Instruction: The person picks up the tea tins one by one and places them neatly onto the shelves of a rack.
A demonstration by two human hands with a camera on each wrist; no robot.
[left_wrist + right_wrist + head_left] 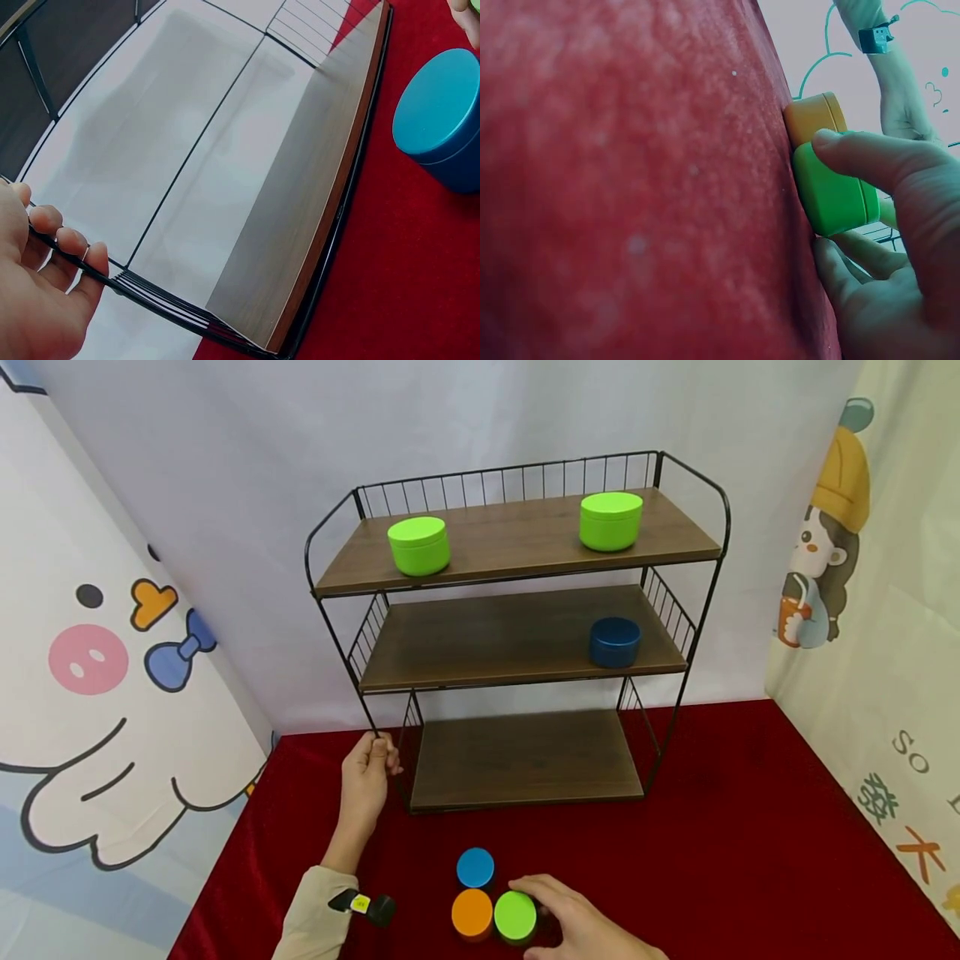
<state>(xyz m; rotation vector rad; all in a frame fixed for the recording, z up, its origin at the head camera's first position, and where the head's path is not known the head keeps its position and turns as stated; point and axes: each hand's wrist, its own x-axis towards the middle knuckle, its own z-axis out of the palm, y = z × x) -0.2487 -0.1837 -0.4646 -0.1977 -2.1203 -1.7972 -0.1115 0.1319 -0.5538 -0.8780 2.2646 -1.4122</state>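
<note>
My left hand [367, 768] grips the left side frame of a three-tier shelf rack [517, 662], whose boards are dark wood and frame black wire. In the left wrist view its fingers [96, 259] curl over that black wire. Low at the front, my right hand [581, 922] has thumb and fingers on opposite sides of a round green tin [515, 916], which stands on the red cloth. In the right wrist view the thumb [855, 154] overlaps the tin's edge. An orange tin [472, 913] stands to its left, with a blue tin [476, 867] just behind.
Two green tins [418, 547] [611, 522] stand on the rack's top board. On the middle board, toward the right, sits a dark blue tin [615, 642]. Red cloth [750, 827] covers the table. Printed curtains [885, 677] hang at both sides.
</note>
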